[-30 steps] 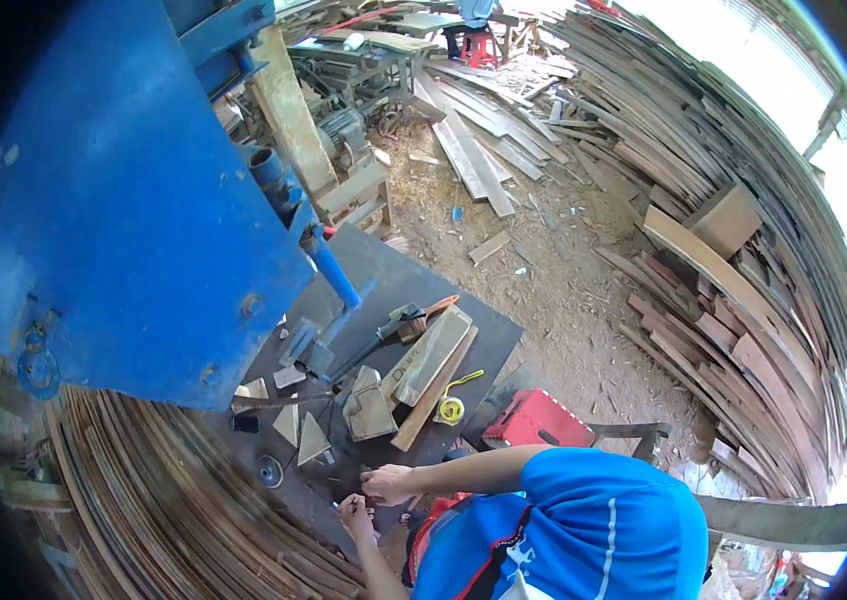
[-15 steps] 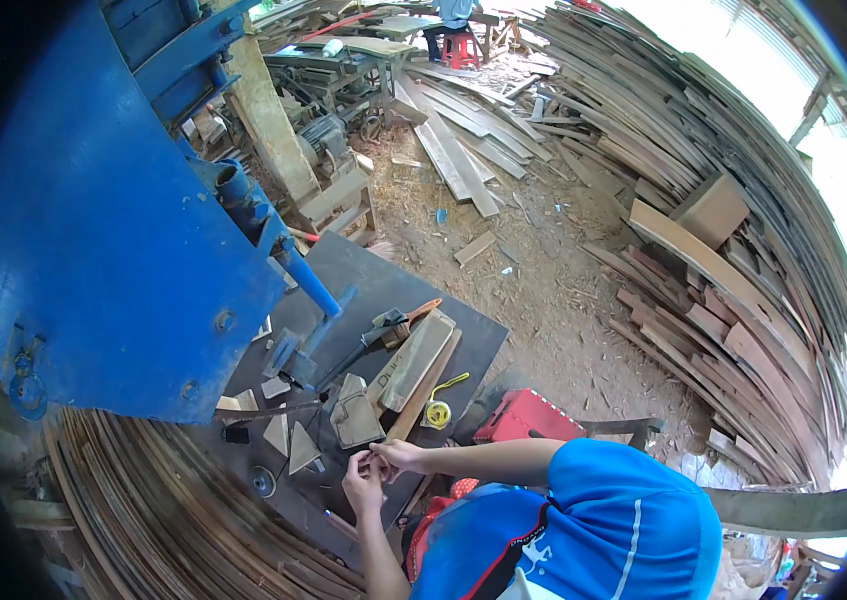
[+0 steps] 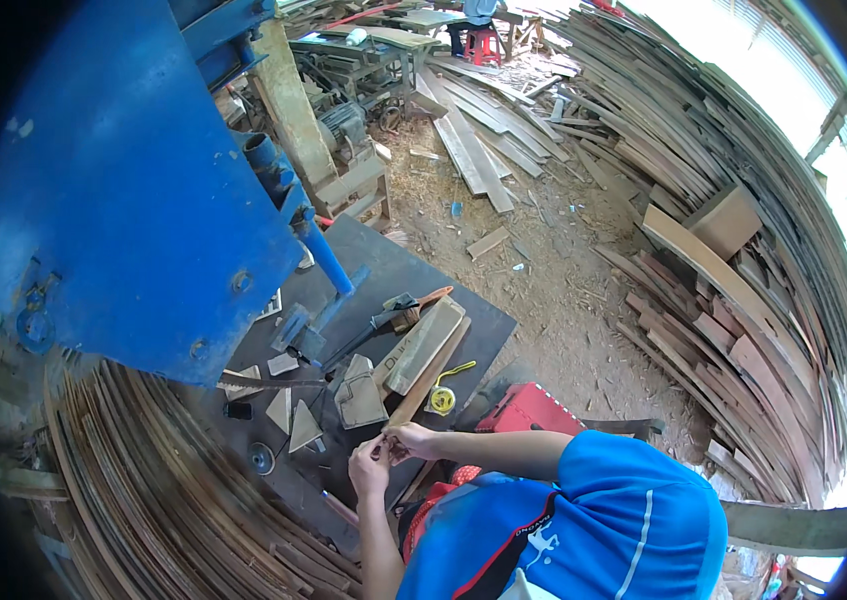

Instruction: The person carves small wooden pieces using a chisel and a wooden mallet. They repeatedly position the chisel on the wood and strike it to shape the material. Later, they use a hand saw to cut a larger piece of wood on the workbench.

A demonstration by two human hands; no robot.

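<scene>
Two hands: left hand [image 3: 371, 462] and right hand [image 3: 411, 440] meet fingertip to fingertip just above the near edge of the dark steel table [image 3: 463, 300]; both pinch together on something too small to identify, held close in, prob. so the fingers can work it in good view.
Small item: sits between the fingertips, above the table's near edge, beside the long wooden strip [image 3: 428, 375]; kind and colour can't be told.
Forearms: come up from the lower edge, right arm in a blue jersey sleeve [image 3: 623, 500], elbows tucked, which steadies a fine grip.
Table load: wood offcuts [image 3: 293, 420], mostly triangular wedges, lie scattered near the hands, within reach; a thick flat wood block [image 3: 425, 343] lies diagonal, alongside the strip.
Hand tools: yellow tape measure [image 3: 442, 399] just right of the strip; a hammer-like tool w/ orange handle [image 3: 403, 308] farther back, out of the way.
Saw blade: toothed band [image 3: 268, 381] runs across the table under the blue machine housing [image 3: 123, 190], well apart from the hands.
Seat: red plastic stool [image 3: 531, 408] beside the table's right corner.
Surroundings: curved stacks of thin planks [image 3: 743, 300] line the shed wall; sawdust floor [image 3: 553, 290] between.
</scene>
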